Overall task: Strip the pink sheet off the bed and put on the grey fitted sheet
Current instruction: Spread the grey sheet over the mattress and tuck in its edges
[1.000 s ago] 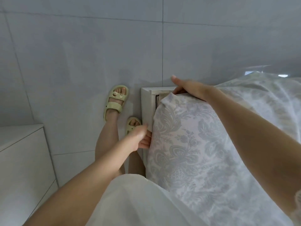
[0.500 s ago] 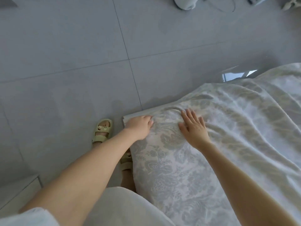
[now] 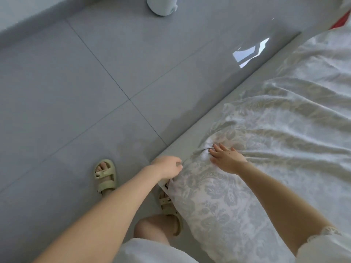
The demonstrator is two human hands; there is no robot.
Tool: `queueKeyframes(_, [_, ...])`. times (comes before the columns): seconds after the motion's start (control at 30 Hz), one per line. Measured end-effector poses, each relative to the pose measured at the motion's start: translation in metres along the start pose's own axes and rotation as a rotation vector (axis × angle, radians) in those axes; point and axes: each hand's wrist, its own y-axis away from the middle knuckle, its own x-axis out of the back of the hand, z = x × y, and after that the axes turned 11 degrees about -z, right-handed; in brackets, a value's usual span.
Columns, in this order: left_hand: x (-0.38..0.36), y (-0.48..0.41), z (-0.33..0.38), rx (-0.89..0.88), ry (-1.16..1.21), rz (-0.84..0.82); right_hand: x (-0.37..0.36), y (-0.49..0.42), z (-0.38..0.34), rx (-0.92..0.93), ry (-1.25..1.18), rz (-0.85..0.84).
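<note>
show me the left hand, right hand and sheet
left hand [image 3: 167,167]: head view, on the knuckles.
right hand [image 3: 228,158]: head view, on the back of the hand.
sheet [image 3: 209,202]: head view, on the patterned cloth over the bed corner.

Floor [image 3: 76,92]: large glossy grey tiles, with thin dark grout lines crossing near the middle.
Light: daylight; a bright window reflection [image 3: 250,54] lay on the tiles just beside the bed.
Bed [image 3: 256,82]: its plain grey edge ran diagonally from lower middle to upper right.
Far edge: a paler band [image 3: 28,8] ran along the top left.
White object [image 3: 161,5]: rounded, standing on the floor, cut off at the top.
</note>
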Motion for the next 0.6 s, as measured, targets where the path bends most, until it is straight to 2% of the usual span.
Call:
queueKeyframes(0.13, [0.074,0.036,0.030,-0.087,-0.034,0.107,0.014,0.005,-0.014,-0.081,-0.035,-0.088])
queueKeyframes(0.3, [0.156,0.062,0.092,-0.137,-0.103,0.248,0.019,0.011,-0.014,-0.079,-0.196,-0.137])
queueKeyframes(0.5, [0.262,0.078,0.188,-0.136,-0.280,0.211,0.063,0.048,0.013,0.043,-0.723,-0.178])
queueKeyframes(0.6, [0.320,0.068,0.258,-0.144,-0.368,0.192,0.106,0.080,0.064,0.040,-0.925,-0.011])
